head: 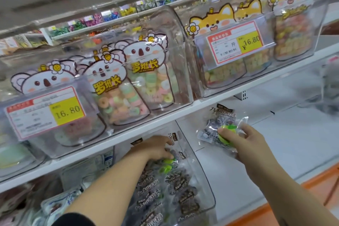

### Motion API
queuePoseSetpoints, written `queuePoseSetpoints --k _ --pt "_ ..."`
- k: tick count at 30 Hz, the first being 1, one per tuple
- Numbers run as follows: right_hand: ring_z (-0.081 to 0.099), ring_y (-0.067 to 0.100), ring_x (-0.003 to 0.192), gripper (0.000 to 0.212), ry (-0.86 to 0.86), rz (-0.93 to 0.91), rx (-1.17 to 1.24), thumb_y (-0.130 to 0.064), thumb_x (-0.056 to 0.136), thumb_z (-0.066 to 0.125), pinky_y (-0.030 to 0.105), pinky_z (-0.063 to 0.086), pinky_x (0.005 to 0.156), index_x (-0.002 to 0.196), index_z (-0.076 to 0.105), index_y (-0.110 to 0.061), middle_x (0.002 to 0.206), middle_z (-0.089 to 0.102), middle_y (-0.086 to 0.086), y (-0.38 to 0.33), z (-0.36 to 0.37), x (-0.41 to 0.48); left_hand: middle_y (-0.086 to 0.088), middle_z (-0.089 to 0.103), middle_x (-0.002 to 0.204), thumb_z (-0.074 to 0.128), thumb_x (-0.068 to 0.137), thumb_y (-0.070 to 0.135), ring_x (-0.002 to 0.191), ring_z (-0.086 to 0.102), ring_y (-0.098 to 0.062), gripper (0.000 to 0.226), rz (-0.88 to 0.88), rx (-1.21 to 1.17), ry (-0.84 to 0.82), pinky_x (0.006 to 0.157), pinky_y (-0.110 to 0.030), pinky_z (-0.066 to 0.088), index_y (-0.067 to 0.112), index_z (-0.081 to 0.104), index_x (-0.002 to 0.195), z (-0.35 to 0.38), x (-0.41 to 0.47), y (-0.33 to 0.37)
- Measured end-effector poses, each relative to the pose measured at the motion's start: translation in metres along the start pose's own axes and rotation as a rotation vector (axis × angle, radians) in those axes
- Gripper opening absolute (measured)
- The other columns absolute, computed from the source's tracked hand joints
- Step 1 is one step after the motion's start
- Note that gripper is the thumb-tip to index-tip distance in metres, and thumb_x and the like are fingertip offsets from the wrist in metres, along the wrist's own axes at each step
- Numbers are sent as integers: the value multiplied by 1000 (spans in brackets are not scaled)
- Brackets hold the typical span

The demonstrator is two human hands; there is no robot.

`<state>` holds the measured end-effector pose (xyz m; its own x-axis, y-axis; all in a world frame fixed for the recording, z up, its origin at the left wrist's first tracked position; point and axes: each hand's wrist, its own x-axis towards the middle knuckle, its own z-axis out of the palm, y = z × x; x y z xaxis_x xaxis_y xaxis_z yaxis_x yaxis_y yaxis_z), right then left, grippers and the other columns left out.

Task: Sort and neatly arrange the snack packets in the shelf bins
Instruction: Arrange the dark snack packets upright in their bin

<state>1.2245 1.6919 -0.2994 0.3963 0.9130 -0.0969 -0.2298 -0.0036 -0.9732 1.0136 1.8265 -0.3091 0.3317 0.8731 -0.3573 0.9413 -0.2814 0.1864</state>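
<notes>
1. The right hand (247, 145) holds one packet (214, 128) in the air. The white edge of the upper shelf (201, 104) runs above this grip, and the packet's top corner sits just below it, apart.
2. To the right of the grip and beyond it, the lower board (286, 143) shows bare and white. It reaches out to an orange strip (311, 180) on the person's side.
3. Left of the grip stands a clear bin (204, 178), and its right wall rises between the two hands. Inside lies a pile (176, 185) of dark-printed packets, some with green spots.
4. The left hand (156, 147) reaches into the bin close under the upper shelf edge, with little room above its knuckles.
5. The bin's near end and the lowest packets are cut off at the bottom of the view. Blurred bags left of the bin cannot be made out.
6. Above the shelf edge, koala bags (146, 71) and fox bags (225, 46) stand in clear bins. Price tags (45, 113) cover part of them. The far right is a grey blur.
7. The right hand's thumb presses the packet's front by a green spot, with the fingers curled behind. It is a firm pinch, palm turned left and forearm rising from the lower right.
8. The left hand is palm down, its fingers bent onto the top of the pile. The fingertips are hidden among the wrappers, so it cannot be told whether they grip a packet.
</notes>
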Motion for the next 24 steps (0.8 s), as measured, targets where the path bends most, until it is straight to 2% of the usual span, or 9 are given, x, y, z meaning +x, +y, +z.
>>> queuePoseSetpoints --k 4,6,8,11,13,15,17,19,24 --pt "61 19 97 60 -18 2 21 -22 79 73 42 48 94 132 45 -17 103 59 -1 2 1 3 -4 47 140 76 76 37 125 46 -24 74 -69 92 -67 106 -36 37 24 39 140 12 13 2" --pt "60 19 90 40 -24 6 1 -20 79 74 38 46 86 114 56 -16 94 59 -1 3 0 4 -7 43 142 77 74 37 129 41 -27 81 -89 143 -57 109 -40 35 24 35 143 14 17 3" --pt "58 18 81 22 -33 3 -9 -18 78 74 36 45 80 92 57 -17 81 58 -5 3 -1 4 -9 40 143 77 73 39 131 37 -29 84 -96 196 -64 109 -42 34 22 34 144 13 19 5" --pt "59 24 86 29 -26 12 -33 -20 78 74 44 47 90 98 54 -19 83 55 -8 2 0 3 -9 53 128 74 75 42 115 50 -26 61 -82 253 -82 94 -34 43 14 53 124 11 18 6" --pt "60 32 88 26 -26 11 -38 -19 78 74 49 45 94 98 58 -15 82 57 -2 1 -1 2 -7 56 118 72 77 47 103 54 -24 50 -71 274 -85 82 -30 43 12 58 110 11 16 7" --pt "60 32 90 22 -31 12 -43 -18 78 74 51 43 96 92 57 -12 94 59 9 0 -1 0 -6 55 118 71 77 48 100 53 -22 52 -55 275 -88 83 -30 44 13 57 113 10 13 7" --pt "58 30 103 43 -45 31 -34 -21 78 74 46 43 96 116 56 -11 107 59 16 3 -1 1 -5 50 122 71 76 46 104 50 -21 59 -42 287 -91 91 -33 46 17 52 123 9 10 7" --pt "56 27 114 70 -61 37 -23 -27 74 77 39 44 94 135 46 -12 124 57 12 5 1 2 -6 45 122 71 75 45 107 48 -23 60 -47 288 -102 94 -37 46 20 48 126 8 6 7" --pt "57 26 112 72 -74 46 -37 -33 69 82 31 43 82 131 51 -15 126 58 15 8 2 4 -3 54 123 74 75 42 105 53 -20 59 -52 53 -61 95 -38 46 26 43 122 7 3 3"
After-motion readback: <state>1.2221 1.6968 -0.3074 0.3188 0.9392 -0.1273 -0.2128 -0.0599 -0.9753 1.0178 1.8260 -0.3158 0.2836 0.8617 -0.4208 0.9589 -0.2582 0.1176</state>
